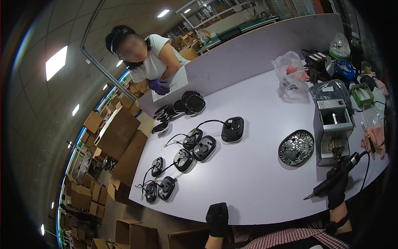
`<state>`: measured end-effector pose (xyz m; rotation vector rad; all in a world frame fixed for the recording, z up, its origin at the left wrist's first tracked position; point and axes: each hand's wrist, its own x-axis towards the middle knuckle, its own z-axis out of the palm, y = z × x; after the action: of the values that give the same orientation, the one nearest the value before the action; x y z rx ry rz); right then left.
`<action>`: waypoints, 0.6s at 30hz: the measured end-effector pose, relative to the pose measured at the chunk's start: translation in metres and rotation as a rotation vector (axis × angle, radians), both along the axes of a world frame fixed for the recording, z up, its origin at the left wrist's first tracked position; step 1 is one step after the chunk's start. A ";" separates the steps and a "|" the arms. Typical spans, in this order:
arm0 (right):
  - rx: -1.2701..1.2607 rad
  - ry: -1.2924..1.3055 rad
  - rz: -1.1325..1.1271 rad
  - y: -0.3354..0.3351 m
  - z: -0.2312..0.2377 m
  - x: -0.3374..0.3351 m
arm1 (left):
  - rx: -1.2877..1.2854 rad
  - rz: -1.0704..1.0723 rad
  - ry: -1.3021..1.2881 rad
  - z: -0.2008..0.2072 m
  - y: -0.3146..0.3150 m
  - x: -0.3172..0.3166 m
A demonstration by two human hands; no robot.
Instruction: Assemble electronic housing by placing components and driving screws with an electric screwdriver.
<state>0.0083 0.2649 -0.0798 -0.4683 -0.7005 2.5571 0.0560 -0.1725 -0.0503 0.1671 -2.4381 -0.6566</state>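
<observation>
My right hand [339, 186], in a black glove, is wrapped round a black electric screwdriver [331, 182]. The bit points left, low over the table's near right part. At the near edge rests my left hand [217, 219], also black-gloved, curled into a fist with nothing showing in it. Beyond the screwdriver stands a grey box-shaped screw feeder [333, 133], and left of that a black rounded dish [296, 147] full of small shiny screws. Several black rounded housings [205, 148] with round grilles and cables lie across the table's left half, away from both hands.
More black shells [193, 103] are piled at the far left edge, before a co-worker [157, 58] leaning there with a purple glove. A plastic bag [291, 76], a green bin [362, 94] and a pink cloth [374, 139] crowd the right side. Cardboard boxes [134, 233] stand on the floor.
</observation>
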 end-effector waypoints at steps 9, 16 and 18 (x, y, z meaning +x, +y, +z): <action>0.011 -0.015 -0.026 -0.001 0.001 -0.001 | -0.004 -0.004 -0.005 0.002 0.003 -0.001; 0.028 0.029 0.033 -0.001 0.000 -0.002 | -0.088 -0.049 0.023 -0.007 -0.006 0.000; 0.011 0.014 0.006 -0.001 0.001 -0.001 | -0.108 -0.063 0.034 -0.003 -0.004 0.000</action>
<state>0.0069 0.2635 -0.0787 -0.4456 -0.7113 2.5585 0.0556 -0.1760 -0.0529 0.0359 -2.4470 -0.5484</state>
